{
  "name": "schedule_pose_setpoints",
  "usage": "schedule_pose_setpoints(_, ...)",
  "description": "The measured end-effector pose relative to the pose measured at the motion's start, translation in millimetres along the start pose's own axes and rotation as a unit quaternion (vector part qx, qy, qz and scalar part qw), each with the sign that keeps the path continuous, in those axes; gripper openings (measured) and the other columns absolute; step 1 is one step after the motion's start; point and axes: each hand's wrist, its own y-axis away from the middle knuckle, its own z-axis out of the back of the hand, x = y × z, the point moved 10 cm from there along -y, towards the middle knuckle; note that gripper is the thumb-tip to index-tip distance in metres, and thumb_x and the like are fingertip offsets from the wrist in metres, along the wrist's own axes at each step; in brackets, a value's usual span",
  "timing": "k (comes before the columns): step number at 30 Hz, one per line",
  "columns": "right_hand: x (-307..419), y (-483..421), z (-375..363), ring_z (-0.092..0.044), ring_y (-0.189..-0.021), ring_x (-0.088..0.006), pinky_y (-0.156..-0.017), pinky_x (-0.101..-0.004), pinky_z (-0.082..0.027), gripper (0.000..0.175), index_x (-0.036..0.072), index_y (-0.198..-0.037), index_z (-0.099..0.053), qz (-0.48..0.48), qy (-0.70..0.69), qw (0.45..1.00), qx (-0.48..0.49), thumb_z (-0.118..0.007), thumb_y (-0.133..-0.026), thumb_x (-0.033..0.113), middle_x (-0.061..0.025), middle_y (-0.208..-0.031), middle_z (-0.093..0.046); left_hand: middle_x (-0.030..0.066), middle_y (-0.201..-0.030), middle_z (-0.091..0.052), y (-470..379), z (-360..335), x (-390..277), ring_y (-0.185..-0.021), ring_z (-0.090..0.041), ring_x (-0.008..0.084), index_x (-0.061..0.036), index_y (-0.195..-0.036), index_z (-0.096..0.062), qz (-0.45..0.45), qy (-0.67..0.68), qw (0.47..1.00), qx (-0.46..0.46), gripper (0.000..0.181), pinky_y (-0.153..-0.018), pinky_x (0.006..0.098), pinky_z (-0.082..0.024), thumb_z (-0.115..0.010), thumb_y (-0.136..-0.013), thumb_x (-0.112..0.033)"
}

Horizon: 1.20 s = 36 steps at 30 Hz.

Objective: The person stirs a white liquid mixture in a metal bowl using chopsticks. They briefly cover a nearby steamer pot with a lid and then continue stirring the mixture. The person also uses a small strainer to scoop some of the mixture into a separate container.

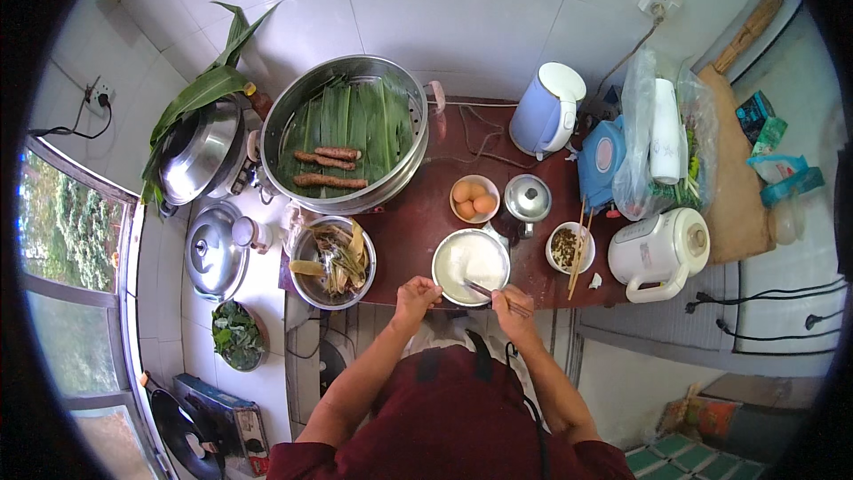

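Note:
My right hand point(512, 309) grips a pair of dark chopsticks point(477, 288), whose tips dip into pale batter or flour in a steel bowl point(434, 271). At that bowl's left rim is my left hand point(419, 296), its fingertips close together; whether they pinch the rim cannot be told. Just behind the bowl stand a small bowl of brown eggs point(474, 199) and a lidded metal pot point(527, 198). To the right, wooden chopsticks point(581, 250) lie across a white bowl of chopped filling point(566, 249).
A large steamer point(280, 177) lined with green leaves holds brown roots point(330, 181). In front is a steel bowl of vegetable scraps point(333, 260). A blue-white kettle point(543, 110), a blue packet point(601, 160) and a cream jug-shaped appliance point(650, 250) stand right; a lid point(216, 253) lies left.

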Motion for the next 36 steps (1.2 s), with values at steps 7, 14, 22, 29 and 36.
schedule_pose_setpoints(7, 0, -3, 5, -0.054, -0.059, -0.0268, -0.056, -0.0382, -0.042, 0.027, -0.001, -0.066, -0.056, 0.016, 0.053, 0.995, -0.081, -0.058, -0.089, 0.014, -0.0149, -0.064, -0.053, 0.0015, -0.078, -0.062, 11, -7, 13, -0.066, -0.062, 0.0113, -0.0088, -0.090, -0.055, 0.070, 0.070, 0.994, -0.035, 0.014, -0.057, 0.0237, -0.049, -0.069, -0.088, -0.009)
schedule_pose_setpoints(14, 0, 0, 7, -0.053, -0.057, -0.0266, -0.056, -0.0373, -0.041, 0.028, -0.002, -0.064, -0.055, -0.003, -0.027, 0.995, -0.091, -0.057, -0.088, 0.012, -0.0142, -0.063, -0.053, 0.0053, -0.082, -0.062, 29, -30, 35, -0.068, -0.064, 0.0156, -0.0070, -0.090, -0.051, 0.175, 0.084, 0.980, -0.042, 0.016, -0.053, 0.0266, -0.050, -0.066, -0.089, -0.010)
schedule_pose_setpoints(22, -6, 1, 12, -0.054, -0.058, -0.0282, -0.057, -0.0402, -0.043, 0.031, -0.001, -0.066, -0.056, -0.024, 0.015, 0.996, -0.085, -0.055, -0.090, 0.018, -0.0149, -0.064, -0.054, 0.0062, -0.076, -0.064, 23, -25, 30, -0.062, -0.061, 0.0130, -0.0055, -0.090, -0.052, 0.135, 0.027, 0.990, -0.031, 0.018, -0.051, 0.0243, -0.048, -0.069, -0.088, -0.011)
schedule_pose_setpoints(29, 8, -6, 10, -0.055, -0.060, -0.0278, -0.059, -0.0394, -0.043, 0.028, -0.001, -0.067, -0.056, 0.001, 0.020, 0.995, -0.099, -0.054, -0.091, 0.015, -0.0144, -0.065, -0.054, 0.0052, -0.075, -0.064, 25, -25, 28, -0.060, -0.060, 0.0114, -0.0063, -0.088, -0.053, 0.141, 0.020, 0.989, -0.032, 0.018, -0.050, 0.0234, -0.047, -0.070, -0.087, -0.012)
schedule_pose_setpoints(36, 12, -11, 9, -0.058, -0.066, -0.0353, -0.059, -0.0427, -0.045, 0.024, -0.001, -0.072, -0.058, -0.013, 0.042, 0.994, -0.096, -0.058, -0.089, 0.016, -0.0171, -0.071, -0.058, 0.0044, -0.072, -0.065, 21, -21, 30, -0.055, -0.056, 0.0103, -0.0074, -0.088, -0.053, 0.133, 0.023, 0.990, -0.048, 0.020, -0.049, 0.0232, -0.045, -0.072, -0.086, -0.015)
